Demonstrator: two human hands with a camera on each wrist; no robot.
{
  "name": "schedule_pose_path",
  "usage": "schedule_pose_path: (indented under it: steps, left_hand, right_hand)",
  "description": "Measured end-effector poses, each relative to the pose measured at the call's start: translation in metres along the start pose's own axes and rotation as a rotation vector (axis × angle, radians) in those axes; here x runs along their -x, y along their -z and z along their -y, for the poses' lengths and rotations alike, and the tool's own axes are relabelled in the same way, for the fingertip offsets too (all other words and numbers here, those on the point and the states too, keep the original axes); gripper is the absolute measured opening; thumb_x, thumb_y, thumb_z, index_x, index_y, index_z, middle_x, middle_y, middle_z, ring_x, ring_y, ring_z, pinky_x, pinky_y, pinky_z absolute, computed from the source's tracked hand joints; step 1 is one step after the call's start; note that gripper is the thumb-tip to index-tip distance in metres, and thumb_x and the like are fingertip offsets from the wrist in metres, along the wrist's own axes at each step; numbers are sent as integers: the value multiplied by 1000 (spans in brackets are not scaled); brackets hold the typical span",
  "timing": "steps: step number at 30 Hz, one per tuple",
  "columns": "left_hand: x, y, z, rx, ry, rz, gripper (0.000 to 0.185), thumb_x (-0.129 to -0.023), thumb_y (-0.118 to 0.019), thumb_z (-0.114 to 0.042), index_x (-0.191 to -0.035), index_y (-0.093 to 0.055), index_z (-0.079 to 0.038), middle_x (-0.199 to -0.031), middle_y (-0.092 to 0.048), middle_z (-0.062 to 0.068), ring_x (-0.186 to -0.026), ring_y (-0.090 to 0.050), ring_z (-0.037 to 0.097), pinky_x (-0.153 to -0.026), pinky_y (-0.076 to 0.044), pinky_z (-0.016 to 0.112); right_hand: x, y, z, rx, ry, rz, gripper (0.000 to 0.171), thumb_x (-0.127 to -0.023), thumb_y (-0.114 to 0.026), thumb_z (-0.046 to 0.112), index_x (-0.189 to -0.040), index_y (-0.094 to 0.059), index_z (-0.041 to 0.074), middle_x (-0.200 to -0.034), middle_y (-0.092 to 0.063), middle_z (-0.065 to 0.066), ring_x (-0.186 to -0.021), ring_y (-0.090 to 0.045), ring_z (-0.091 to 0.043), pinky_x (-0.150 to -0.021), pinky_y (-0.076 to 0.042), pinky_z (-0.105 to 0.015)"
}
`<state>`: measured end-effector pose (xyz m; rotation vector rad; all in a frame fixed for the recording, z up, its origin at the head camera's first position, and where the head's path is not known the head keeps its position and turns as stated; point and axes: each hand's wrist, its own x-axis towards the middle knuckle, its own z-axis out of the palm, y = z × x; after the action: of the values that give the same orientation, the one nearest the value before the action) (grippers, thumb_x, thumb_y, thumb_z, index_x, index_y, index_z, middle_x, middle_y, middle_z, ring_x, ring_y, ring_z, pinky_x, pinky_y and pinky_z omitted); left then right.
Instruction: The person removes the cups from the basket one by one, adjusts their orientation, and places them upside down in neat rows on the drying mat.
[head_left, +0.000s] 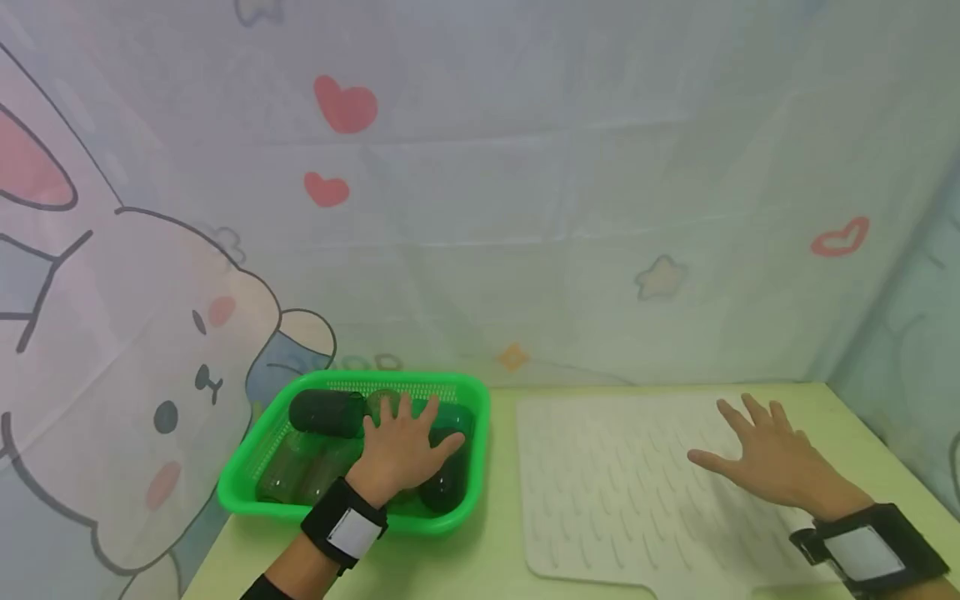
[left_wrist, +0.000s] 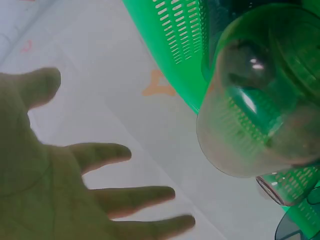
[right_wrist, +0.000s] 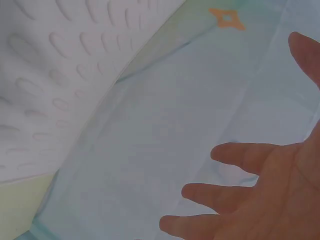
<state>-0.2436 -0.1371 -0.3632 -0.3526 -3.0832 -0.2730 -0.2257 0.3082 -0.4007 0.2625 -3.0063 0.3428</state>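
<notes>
A green plastic basket [head_left: 465,392] sits on the table at the left, with several dark and clear cups lying in it. My left hand [head_left: 401,446] hovers over the basket with fingers spread, holding nothing. In the left wrist view a clear cup [left_wrist: 250,115] lies on its side against the basket wall [left_wrist: 175,45], apart from my left hand [left_wrist: 75,185]. My right hand [head_left: 765,454] is spread open above the right part of a white ribbed mat [head_left: 600,483]; in the right wrist view the same open right hand [right_wrist: 250,200] holds nothing.
A dark cup [head_left: 326,412] lies across the basket's back left. A printed curtain [head_left: 480,208] closes off the back and sides. The pale green table [head_left: 465,558] shows in front of the basket. The mat's corner [right_wrist: 60,65] lies near the curtain.
</notes>
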Motion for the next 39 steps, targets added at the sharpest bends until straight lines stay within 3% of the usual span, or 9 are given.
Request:
schedule_pose_path:
  steps: [4,7,12,17,23,31,36,39]
  left_hand:
    - [-3,3,5,-59,-54,-58,63,-93,-52,-50,-139,-47,-8,-132,-46,26,-119,-45,46,-93,-39,61]
    - [-5,9,9,-78,-111,-60,56,-93,-57,-45,-132,-53,-5,-123,-55,22,-110,-54,39,-85,-47,54]
    - [-9,29,17,20,-187,46,49,-94,-59,-37,-132,-55,-7,-129,-55,15,-118,-52,33,-93,-44,50]
    - [-18,47,30,98,-168,165,48,-95,-57,-35,-134,-52,-9,-133,-52,12,-119,-51,31,-95,-42,49]
    - [-32,57,48,80,-169,202,44,-95,-58,-31,-132,-53,-8,-130,-53,13,-116,-52,32,-91,-45,48]
    - [-45,56,61,23,-154,232,57,-91,-63,-25,-139,-43,-1,-137,-44,22,-122,-44,39,-92,-43,51]
    - [-52,39,55,23,-178,280,63,-90,-65,-28,-142,-40,-1,-142,-39,21,-133,-30,42,-102,-32,55]
    - [-57,27,49,29,-208,313,65,-88,-68,-29,-141,-42,-3,-143,-39,19,-134,-30,40,-103,-32,55]
  right_hand:
    - [-6,2,2,-38,25,12,87,-85,-56,61,-132,-44,-12,-128,-40,-39,-111,-43,-56,-78,-40,-67]
    - [-8,2,4,-72,36,27,77,-87,-58,57,-125,-51,-9,-119,-51,-33,-98,-56,-46,-70,-47,-57]
    - [-9,1,7,-82,51,20,63,-88,-62,46,-120,-55,-8,-112,-55,-28,-91,-59,-41,-67,-49,-53]
    - [-8,3,7,-97,66,24,60,-90,-60,44,-119,-55,-8,-108,-58,-26,-89,-60,-39,-67,-49,-51]
    - [-3,2,5,-136,65,52,60,-91,-59,45,-118,-56,-8,-105,-61,-22,-90,-61,-37,-67,-51,-48]
    - [3,-1,7,-170,60,65,58,-91,-59,43,-116,-57,-9,-108,-61,-23,-92,-61,-38,-69,-51,-49]
    - [6,-6,5,-205,44,95,56,-91,-59,42,-117,-56,-8,-110,-60,-23,-94,-60,-39,-70,-51,-49]
    - [8,-11,2,-207,39,101,54,-92,-59,40,-117,-56,-8,-109,-61,-23,-93,-60,-39,-70,-52,-49]
